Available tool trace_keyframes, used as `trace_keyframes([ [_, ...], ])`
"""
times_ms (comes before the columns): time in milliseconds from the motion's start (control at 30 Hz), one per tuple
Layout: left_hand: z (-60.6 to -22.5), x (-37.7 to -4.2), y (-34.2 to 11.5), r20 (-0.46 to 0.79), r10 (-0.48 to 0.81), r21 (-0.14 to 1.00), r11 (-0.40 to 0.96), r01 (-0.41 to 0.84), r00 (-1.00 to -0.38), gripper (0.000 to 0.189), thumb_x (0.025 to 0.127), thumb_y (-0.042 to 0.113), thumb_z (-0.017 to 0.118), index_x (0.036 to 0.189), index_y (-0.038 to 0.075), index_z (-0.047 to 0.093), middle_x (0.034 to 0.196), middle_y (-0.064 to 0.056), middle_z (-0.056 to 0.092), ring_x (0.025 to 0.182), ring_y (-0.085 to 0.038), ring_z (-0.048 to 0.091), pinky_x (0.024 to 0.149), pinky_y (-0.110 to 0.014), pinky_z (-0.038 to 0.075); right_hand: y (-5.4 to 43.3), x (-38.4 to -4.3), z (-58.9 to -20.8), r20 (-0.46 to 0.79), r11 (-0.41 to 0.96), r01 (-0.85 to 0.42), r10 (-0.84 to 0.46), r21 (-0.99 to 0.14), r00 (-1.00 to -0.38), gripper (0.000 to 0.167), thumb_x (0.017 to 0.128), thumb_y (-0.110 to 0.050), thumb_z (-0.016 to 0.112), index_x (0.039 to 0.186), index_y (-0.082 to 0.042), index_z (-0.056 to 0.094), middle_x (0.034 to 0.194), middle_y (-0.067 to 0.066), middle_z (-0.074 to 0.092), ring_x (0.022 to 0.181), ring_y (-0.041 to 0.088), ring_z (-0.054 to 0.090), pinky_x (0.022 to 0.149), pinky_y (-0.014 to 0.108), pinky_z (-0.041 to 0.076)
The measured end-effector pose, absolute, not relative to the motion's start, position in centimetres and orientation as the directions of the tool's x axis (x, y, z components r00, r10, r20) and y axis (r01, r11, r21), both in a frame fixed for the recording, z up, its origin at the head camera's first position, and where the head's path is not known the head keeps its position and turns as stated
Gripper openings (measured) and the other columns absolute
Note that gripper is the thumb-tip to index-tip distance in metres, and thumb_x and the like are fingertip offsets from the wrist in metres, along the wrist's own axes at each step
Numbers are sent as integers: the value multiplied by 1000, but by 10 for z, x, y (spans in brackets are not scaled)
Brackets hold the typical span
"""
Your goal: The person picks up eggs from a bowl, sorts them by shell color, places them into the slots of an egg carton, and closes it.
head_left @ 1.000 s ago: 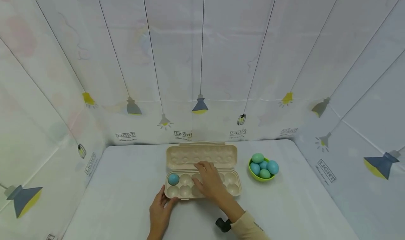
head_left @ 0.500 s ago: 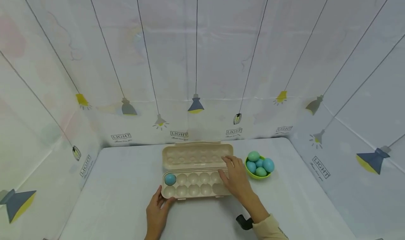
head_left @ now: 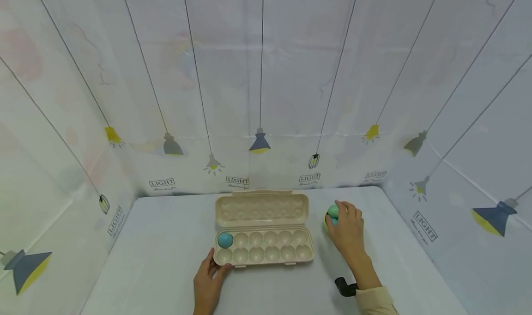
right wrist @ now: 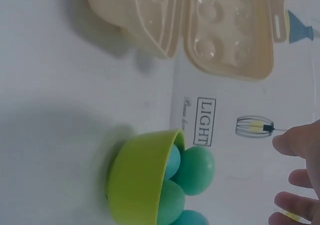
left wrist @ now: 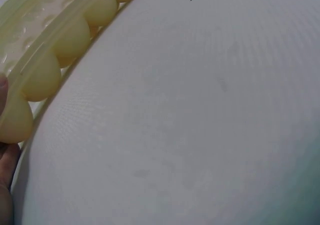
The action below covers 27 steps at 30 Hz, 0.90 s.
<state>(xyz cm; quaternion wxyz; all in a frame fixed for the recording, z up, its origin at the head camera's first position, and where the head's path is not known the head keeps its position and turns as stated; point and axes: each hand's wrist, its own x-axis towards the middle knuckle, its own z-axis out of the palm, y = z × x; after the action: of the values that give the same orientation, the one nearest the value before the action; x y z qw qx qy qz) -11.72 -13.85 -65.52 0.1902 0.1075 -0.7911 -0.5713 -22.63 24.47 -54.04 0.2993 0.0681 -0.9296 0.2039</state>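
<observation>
A beige egg carton [head_left: 263, 265] lies with its lid raised on the table, one blue egg [head_left: 225, 240] in its back-left cup. My left hand [head_left: 208, 280] holds the carton's front-left corner, thumb along the front, fingers at the side. In the left wrist view only bits of that hand [left wrist: 6, 172] show beside the carton's cups [left wrist: 42, 77]. My right hand [head_left: 349, 229] is over the lime-green bowl [right wrist: 135, 180], which holds several blue and green eggs. Its fingers are spread and apart from the green egg [right wrist: 196, 170] in the right wrist view.
A white cloth covers the table [head_left: 166, 232]. Behind it and at both sides hang white sheets [head_left: 291, 98] printed with lamps. A black curved piece [head_left: 345, 287] sits at my right wrist. The carton's lid [head_left: 262, 208] stands open at the back.
My right hand has moved right, from above the carton to the bowl of eggs. The left hand keeps its hold on the carton's corner. The head view has shifted slightly.
</observation>
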Motion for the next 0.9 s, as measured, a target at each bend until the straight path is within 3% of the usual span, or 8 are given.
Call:
trace_keyframes([
  [467,-656,-114,-139,131,-390,946,324,-3,-911,81,82,34,83,146,0,46,135,-22,60,116,-33,67,96,-23,58,293,-230,-545,294,904,89,227,-418,-929,58,98,-27,60,140,10,45,136,39,43,118,56,41,92,69,43],
  [700,-654,-115,-139,112,-401,946,324,-26,-909,82,81,37,83,146,3,47,135,-17,62,118,-30,67,97,-20,56,302,-231,-555,140,908,118,189,-402,-972,61,102,-34,51,141,12,41,134,42,46,117,59,46,89,70,45],
  [900,-654,-117,-140,93,-396,961,275,-22,-914,83,80,36,84,147,4,47,137,-15,61,120,-28,66,97,-12,54,303,-233,-562,139,910,85,153,-406,-978,57,101,-27,52,137,16,42,127,43,50,114,59,51,86,69,49],
])
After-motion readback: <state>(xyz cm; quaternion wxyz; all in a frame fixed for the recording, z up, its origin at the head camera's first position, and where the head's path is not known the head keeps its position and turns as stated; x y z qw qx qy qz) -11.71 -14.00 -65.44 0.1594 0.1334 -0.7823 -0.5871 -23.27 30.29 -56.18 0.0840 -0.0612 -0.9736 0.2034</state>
